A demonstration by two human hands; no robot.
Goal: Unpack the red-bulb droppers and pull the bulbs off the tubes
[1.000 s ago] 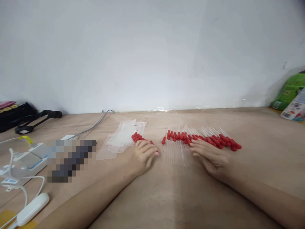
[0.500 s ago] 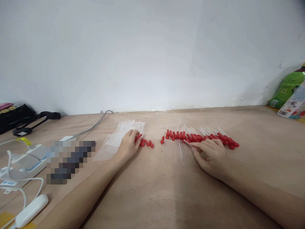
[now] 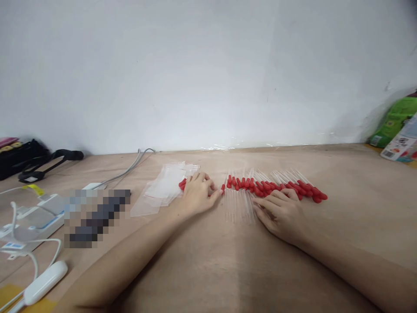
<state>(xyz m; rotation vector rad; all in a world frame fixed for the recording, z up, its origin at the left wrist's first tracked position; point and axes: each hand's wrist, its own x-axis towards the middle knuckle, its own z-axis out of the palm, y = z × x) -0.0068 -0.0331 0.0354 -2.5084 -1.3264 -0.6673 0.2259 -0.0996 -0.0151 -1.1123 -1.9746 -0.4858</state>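
Observation:
My left hand (image 3: 199, 191) lies palm down with its fingers apart over several loose red rubber bulbs (image 3: 182, 184), partly hiding them. Its thumb reaches a dropper's red bulb (image 3: 223, 188) at the left end of a long row. At the right edge of a set of clear dropper tubes (image 3: 237, 206) rests my right hand (image 3: 280, 213), index finger and thumb parted against the tubes, the other fingers bent. Droppers with red bulbs (image 3: 302, 189) lie side by side behind it, their thin tubes pointing away from me. The space beneath the right palm is hidden.
Clear plastic bags (image 3: 163, 187) lie flat left of my left hand. Farther left are a white power strip (image 3: 48, 221) with cables, a white plug-like device (image 3: 45, 282) and a black strap-like object (image 3: 52, 165). A green package (image 3: 394, 117) stands at the far right by the wall.
My left hand has moved right, spreading from a pinch near the loose bulbs to reach the row's left end. The tube between my right fingers no longer sticks out; that hand stays beside the tubes.

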